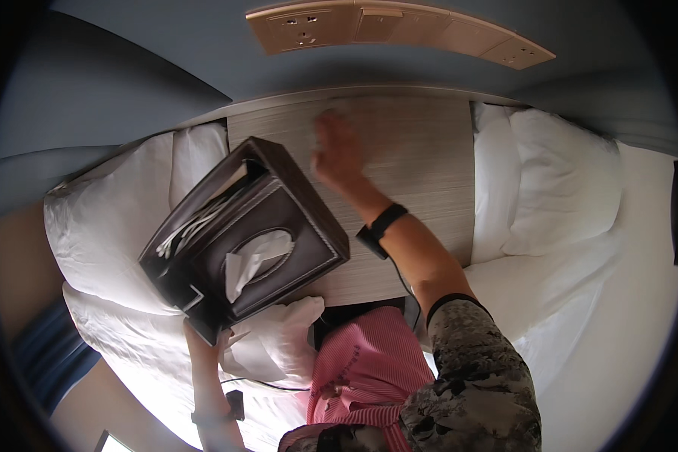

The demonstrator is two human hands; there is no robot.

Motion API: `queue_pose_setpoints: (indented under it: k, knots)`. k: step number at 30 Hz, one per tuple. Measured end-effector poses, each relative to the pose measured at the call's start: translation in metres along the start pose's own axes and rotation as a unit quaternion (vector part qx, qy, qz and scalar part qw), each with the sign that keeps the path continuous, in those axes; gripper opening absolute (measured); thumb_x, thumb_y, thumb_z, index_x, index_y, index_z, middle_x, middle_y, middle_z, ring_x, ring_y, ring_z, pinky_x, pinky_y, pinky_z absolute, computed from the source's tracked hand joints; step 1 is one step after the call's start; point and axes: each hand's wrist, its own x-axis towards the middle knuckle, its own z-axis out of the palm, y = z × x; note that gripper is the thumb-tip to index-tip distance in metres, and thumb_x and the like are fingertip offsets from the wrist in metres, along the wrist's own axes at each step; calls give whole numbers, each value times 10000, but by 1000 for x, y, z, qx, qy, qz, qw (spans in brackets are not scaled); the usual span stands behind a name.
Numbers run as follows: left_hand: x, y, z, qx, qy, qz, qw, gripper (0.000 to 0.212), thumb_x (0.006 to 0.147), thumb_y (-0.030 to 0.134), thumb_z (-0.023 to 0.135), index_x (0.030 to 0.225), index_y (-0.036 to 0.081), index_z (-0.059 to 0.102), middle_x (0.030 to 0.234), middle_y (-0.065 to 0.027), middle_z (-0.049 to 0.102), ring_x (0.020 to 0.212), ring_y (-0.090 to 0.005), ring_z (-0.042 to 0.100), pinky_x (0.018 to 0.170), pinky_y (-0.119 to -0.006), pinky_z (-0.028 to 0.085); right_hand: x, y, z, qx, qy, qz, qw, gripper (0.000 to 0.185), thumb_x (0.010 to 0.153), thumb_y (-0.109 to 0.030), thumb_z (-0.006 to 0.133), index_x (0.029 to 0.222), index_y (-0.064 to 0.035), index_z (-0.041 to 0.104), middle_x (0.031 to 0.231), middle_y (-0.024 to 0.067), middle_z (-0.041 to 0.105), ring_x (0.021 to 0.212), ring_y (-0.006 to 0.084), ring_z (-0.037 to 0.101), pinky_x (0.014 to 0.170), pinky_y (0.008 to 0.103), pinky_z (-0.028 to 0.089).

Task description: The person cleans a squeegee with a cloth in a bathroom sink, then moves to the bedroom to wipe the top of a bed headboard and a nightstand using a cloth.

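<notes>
A dark brown leather tissue box (311, 220) with light stitching is raised over the left side of the wooden nightstand top (424, 169). A white tissue (257, 263) sticks out of its oval opening, and a side compartment holds papers or thin items. My left hand (217, 336) supports the box at its lower end; the box hides most of the fingers. My right hand (339, 150) is blurred, low over or on the nightstand top, near its back, with no object visible in it. Whether it touches the surface cannot be told.
White pillows (113, 220) and bedding lie on the left, more white pillows (565, 175) on the right. A wall panel with sockets and switches (401, 25) is above the back edge. A thin cable (404, 277) hangs by my right forearm.
</notes>
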Motion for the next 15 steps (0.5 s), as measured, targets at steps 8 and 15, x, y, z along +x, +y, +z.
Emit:
queue_pose_setpoints:
  k: [8, 15]
  knots:
    - [1, -69, -11, -78, 82, -59, 992, 346, 609, -36, 606, 953, -10, 587, 784, -135, 590, 634, -263, 583, 573, -340, 482, 40, -7, -6, -22, -165, -168, 972, 426, 796, -37, 618, 1209, -129, 571, 1311, 81, 505, 1258, 272, 435, 1051, 383, 391]
    - [68, -5, 66, -248, 66, -99, 961, 175, 839, 100, 554, 902, -61, 580, 670, -144, 622, 584, -216, 623, 521, -356, 485, -131, 129, -112, -166, 145, 191, 957, 578, 743, 6, 639, 1280, -39, 430, 1343, 181, 431, 1223, 395, 414, 1039, 477, 354]
